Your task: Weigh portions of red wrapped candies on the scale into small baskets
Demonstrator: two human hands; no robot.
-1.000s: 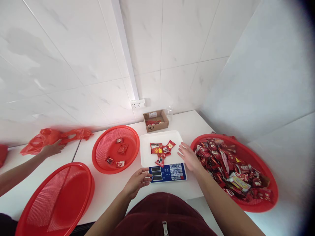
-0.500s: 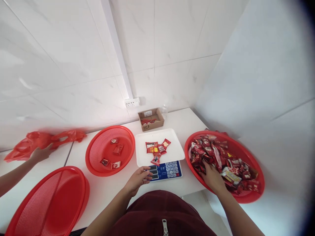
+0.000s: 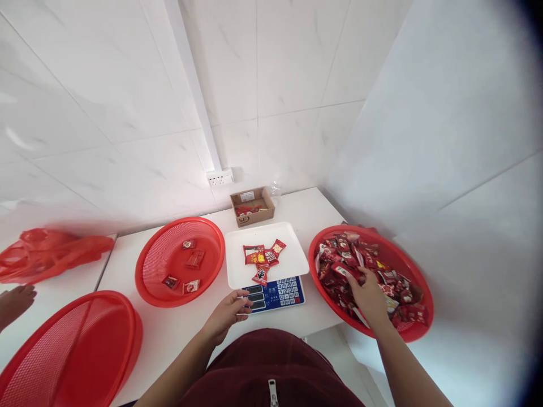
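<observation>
Packet [image 3: 341, 270] with a pale label meets our right hand's [image 3: 370, 291] thumb tip; fingers half curled, undersides hidden, so we can't tell if it's pinched. It lies just left of the grip, atop the packet pile [image 3: 373, 261] in our right basket [image 3: 418, 277]. Lower pile layers hidden. Our left hand [image 3: 227, 314] is loosely open, holding nothing, at the scale [image 3: 278, 297] display's left edge. Co-worker's hand [image 3: 17, 302] cut off at frame left.
</observation>
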